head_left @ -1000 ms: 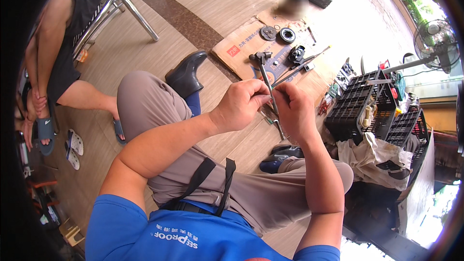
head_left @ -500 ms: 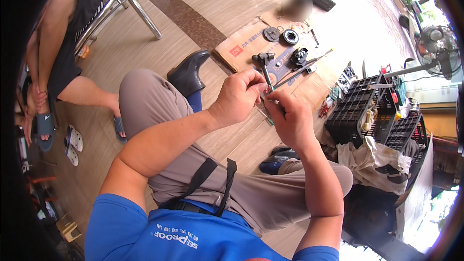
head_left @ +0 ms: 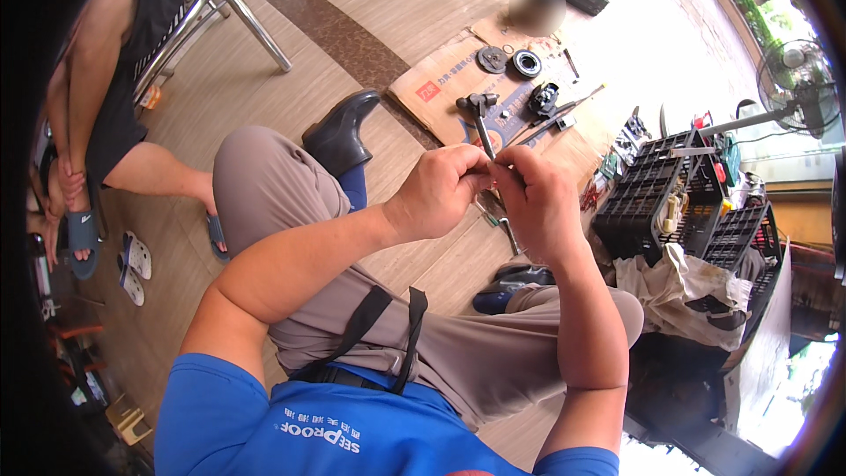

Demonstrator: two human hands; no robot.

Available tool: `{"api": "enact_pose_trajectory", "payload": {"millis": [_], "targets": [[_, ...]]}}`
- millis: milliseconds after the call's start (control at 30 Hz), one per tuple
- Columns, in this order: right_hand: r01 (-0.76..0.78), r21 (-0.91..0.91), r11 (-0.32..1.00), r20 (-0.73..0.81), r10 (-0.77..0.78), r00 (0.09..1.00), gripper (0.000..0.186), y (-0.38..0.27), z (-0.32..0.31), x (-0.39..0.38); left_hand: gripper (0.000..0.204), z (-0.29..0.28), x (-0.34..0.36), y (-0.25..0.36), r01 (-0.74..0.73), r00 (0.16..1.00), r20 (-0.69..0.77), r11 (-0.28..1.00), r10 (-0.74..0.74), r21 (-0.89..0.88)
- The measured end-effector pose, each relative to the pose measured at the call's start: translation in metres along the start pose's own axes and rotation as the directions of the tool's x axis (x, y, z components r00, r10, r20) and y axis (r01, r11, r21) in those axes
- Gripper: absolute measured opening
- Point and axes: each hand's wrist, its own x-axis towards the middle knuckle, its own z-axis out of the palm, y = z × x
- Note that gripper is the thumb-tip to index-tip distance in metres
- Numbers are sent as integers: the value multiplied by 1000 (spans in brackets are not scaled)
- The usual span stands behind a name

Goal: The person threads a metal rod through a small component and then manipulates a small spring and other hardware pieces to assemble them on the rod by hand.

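A small part [head_left: 493,178] (too tiny to make out) sits pinched between both hands above the knees. The left hand [head_left: 441,189] and right hand [head_left: 538,203] curl tight around it, fingertips touching. Beyond lie a hammer [head_left: 480,115] on cardboard [head_left: 441,92] and a black crate [head_left: 648,198].

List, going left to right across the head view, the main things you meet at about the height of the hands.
Seated person's arm → loose sandals → black shoe → left hand → right hand → black crate → standing fan.
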Motion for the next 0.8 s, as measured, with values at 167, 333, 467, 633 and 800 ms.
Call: {"api": "enact_pose_trajectory", "payload": {"millis": [167,333,467,633,800], "targets": [[-92,117,989,2,92,996,9,2,2,0,5,0,-1,-1,71,997,34,993,-68,-92],[-189,200,961,-15,196,981,11,19,8,-1,6,-3,1,5,203,979,69,951,-192,-233],[-226,199,954,-3,231,973,13,26,12,-3,7,-8,3,3,242,970,81,899,-228,-365],[-321,341,884,141,290,947,16,32,17,-11,9,-16,10,-2,272,958,91,767,-271,-581],[-523,362,772,309,429,849,19,26,10,-10,10,-21,12,-2,267,951,26,778,-307,-568]]}}
